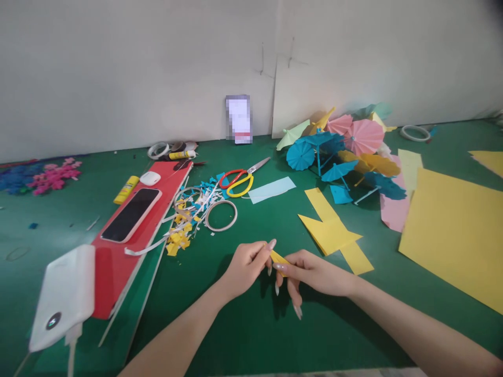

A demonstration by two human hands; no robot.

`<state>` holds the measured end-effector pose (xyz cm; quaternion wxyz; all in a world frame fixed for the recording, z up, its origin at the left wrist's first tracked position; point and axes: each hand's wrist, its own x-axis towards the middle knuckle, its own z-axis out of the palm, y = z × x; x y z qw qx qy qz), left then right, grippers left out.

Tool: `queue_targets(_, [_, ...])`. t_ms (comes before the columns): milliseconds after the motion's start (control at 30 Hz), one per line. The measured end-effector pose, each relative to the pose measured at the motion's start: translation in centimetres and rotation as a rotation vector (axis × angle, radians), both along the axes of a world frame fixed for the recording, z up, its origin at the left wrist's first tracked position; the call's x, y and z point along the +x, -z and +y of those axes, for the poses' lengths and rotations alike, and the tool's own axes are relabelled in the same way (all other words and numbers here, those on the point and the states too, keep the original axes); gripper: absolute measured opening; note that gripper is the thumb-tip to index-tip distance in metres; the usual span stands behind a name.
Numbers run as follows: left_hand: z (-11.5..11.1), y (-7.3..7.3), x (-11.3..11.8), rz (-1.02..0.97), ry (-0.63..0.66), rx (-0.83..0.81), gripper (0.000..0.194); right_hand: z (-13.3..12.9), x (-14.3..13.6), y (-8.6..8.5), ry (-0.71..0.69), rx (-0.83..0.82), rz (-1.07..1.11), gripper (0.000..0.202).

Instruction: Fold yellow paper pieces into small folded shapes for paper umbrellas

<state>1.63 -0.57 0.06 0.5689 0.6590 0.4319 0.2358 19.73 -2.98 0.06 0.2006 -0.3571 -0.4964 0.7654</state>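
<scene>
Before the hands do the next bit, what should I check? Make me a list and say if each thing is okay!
1. Left hand has a grip on the small yellow piece: ok, at its upper end.
2. Right hand has a grip too: ok, at its lower end.
3. Folds are neat: cannot tell, fingers cover much of it.
4. Scissors are out of both hands: ok, lying on the table.
5. Scraps are cleared away: not ok, they're strewn beyond the left hand.
</scene>
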Motion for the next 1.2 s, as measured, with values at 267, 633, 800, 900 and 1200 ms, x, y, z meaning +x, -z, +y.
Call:
queue_targets(267, [0.0, 0.4, 0.4, -0.050, -0.013, -0.129, 0.049, -0.4, 0.3, 0.1, -0.013, 0.079, 0.047, 0.053])
queue_targets(633, [-0.4, 0.1, 0.4, -0.013, 0.012, -0.023, 0.051, -0.7, -0.1, 0.3, -0.001, 0.244, -0.131, 0.049])
queue_targets(800, [-0.4, -0.3, 0.1, -0.047, 0.057, -0.023, 0.055, -0.7, 0.5, -0.2, -0.010, 0.378, -0.196, 0.051])
queue_targets(900, [-0.2, -0.5, -0.1, -0.008, 0.163, -0.026, 0.054, -0.9, 0.3, -0.4, -0.006, 0.400, -0.247, 0.049])
queue_targets(1200, [0.2, -0.4, -0.2, 0.055, 0.217, -0.099, 0.038, -1.5, -1.1, 0.8, 0.151, 0.192, -0.202, 0.051])
